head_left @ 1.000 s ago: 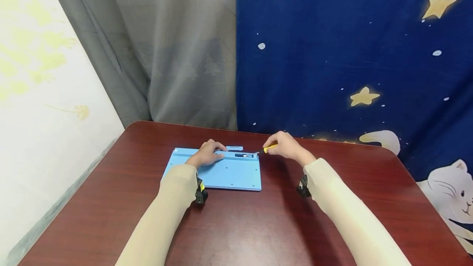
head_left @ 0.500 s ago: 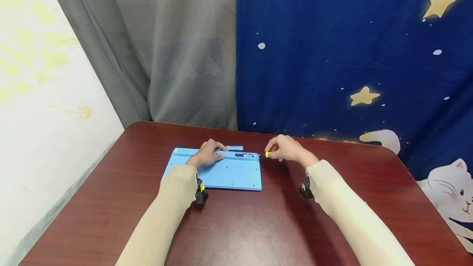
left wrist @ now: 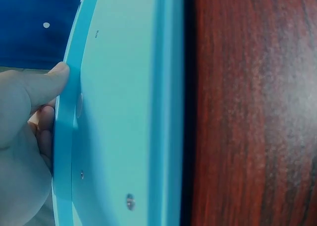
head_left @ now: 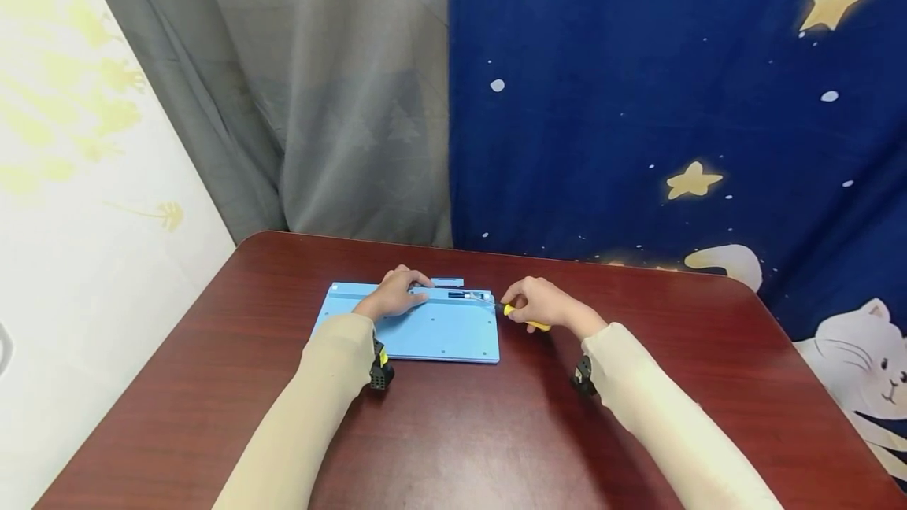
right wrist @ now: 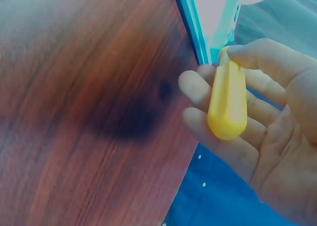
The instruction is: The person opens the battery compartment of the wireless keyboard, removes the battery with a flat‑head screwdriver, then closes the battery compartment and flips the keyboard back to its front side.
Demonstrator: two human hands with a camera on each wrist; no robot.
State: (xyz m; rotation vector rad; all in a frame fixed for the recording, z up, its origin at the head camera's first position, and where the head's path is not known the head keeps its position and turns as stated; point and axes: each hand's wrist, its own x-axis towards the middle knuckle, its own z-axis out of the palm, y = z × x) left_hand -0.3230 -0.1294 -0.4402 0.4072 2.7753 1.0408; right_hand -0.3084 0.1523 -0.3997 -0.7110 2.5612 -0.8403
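I have the light blue keyboard (head_left: 418,329) lying face down on the bench (head_left: 496,431), its underside with small screws up, long axis running left to right in front of me. My left hand (head_left: 393,297) rests on its far edge, fingers laid over the rim and thumb pressed to the raised strip there, steadying it. My right hand (head_left: 542,304) is curled round the yellow handle of a small screwdriver (head_left: 526,319), just off the keyboard's right far corner. The tool lies nearly level, its shaft pointing left toward the open battery slot (head_left: 468,295) along the far edge, handle end pointing right and a little toward me. A small blue cover (head_left: 446,282) lies beyond the keyboard, so I judge the slot already opened; the work at it looks unfinished, and I cannot tell whether the tip touches anything
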